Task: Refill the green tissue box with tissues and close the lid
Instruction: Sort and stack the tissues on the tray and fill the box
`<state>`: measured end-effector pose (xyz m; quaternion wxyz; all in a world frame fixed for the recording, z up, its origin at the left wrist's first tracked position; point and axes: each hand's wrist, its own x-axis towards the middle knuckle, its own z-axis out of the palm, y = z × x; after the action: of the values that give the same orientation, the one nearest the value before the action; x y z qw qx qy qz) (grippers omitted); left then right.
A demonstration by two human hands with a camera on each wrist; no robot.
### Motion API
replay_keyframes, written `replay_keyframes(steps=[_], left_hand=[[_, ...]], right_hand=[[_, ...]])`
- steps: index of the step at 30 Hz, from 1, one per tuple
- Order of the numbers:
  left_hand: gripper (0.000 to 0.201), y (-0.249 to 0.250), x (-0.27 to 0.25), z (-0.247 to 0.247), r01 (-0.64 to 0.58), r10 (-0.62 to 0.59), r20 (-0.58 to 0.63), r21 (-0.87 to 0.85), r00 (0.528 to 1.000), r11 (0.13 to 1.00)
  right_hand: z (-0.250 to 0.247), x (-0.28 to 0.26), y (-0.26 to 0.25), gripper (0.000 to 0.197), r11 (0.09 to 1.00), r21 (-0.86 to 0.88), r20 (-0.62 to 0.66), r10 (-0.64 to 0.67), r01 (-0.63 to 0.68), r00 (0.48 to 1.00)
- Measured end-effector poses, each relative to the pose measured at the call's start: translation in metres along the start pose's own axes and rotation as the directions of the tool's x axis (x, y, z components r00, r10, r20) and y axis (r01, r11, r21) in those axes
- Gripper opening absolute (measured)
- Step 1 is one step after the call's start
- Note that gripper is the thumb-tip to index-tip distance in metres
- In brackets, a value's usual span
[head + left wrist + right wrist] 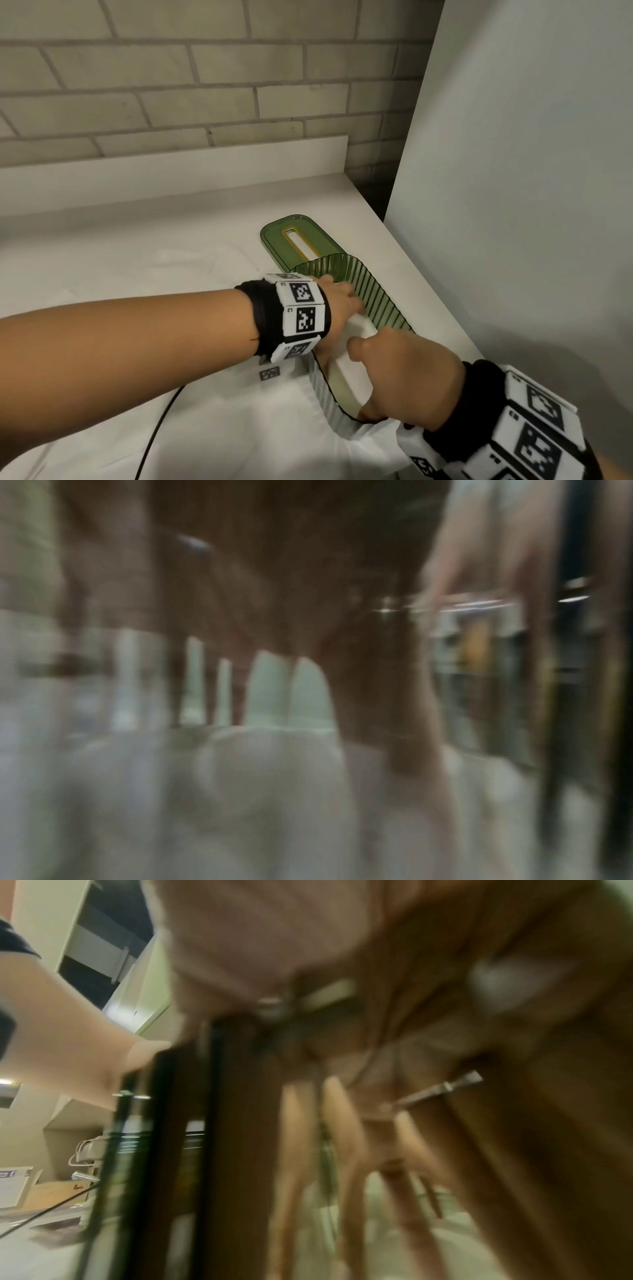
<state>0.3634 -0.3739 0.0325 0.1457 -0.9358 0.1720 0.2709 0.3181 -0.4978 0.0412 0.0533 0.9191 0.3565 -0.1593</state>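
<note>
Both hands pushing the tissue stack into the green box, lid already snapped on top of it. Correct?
Not quite. The lid is not on the green box; the head view shows it lying flat on the counter behind the open box. The rest stands: the left hand and right hand are both on the tissue stack in the box.

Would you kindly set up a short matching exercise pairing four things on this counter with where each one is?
Things:
1. lid
2. tissue stack
3. black cable
4. green tissue box

Places:
A. inside the open box, under both hands
B. flat on the counter beyond the box
C. trailing over the counter's near edge, left of the box
D. on the counter beside the white panel, without its lid

Pairs: 1-B, 2-A, 3-C, 4-D
</note>
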Motion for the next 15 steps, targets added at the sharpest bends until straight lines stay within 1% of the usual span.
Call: replay_keyframes(steps=[2, 3, 5, 7, 9, 10, 12, 15], left_hand=[[0.098, -0.004, 0.003, -0.004, 0.06, -0.061, 0.022, 0.043, 0.998, 0.997], [0.094, -0.005, 0.005, -0.005, 0.083, -0.085, 0.019, 0.072, 0.996, 0.994], [0.08, -0.005, 0.01, -0.009, 0.101, -0.102, 0.011, 0.109, 0.995, 0.989], [0.067, -0.005, 0.013, -0.011, 0.103, -0.107, 0.019, 0.14, 0.994, 0.985], [0.055, -0.006, 0.013, -0.013, 0.098, -0.097, -0.013, 0.159, 0.995, 0.982], [0.053, -0.007, 0.011, -0.015, 0.096, -0.093, -0.029, 0.164, 0.995, 0.982], [0.056, -0.007, 0.007, -0.019, 0.099, -0.092, -0.046, 0.175, 0.995, 0.98], [0.065, -0.008, 0.0, -0.023, 0.06, -0.053, -0.04, 0.188, 0.998, 0.98]], right_hand=[[0.0, 0.0, 0.0, 0.047, 0.999, -0.038, -0.029, -0.004, 0.003, 1.0], [0.0, 0.0, 0.0, 0.049, 0.998, -0.057, -0.034, -0.004, 0.002, 0.999], [0.0, 0.0, -0.001, 0.051, 0.998, -0.064, -0.022, 0.014, -0.016, 1.0], [0.0, 0.001, 0.0, 0.052, 0.998, -0.029, -0.006, 0.05, -0.05, 0.999], [0.001, 0.002, 0.001, 0.047, 0.996, 0.02, 0.007, 0.083, -0.083, 0.997], [0.001, 0.002, 0.0, 0.044, 0.995, 0.041, 0.002, 0.091, -0.091, 0.996], [0.0, 0.0, 0.001, 0.049, 0.994, 0.078, -0.014, 0.08, -0.079, 0.997], [0.0, -0.004, 0.003, 0.032, 0.996, 0.079, -0.072, -0.023, 0.029, 0.997]])
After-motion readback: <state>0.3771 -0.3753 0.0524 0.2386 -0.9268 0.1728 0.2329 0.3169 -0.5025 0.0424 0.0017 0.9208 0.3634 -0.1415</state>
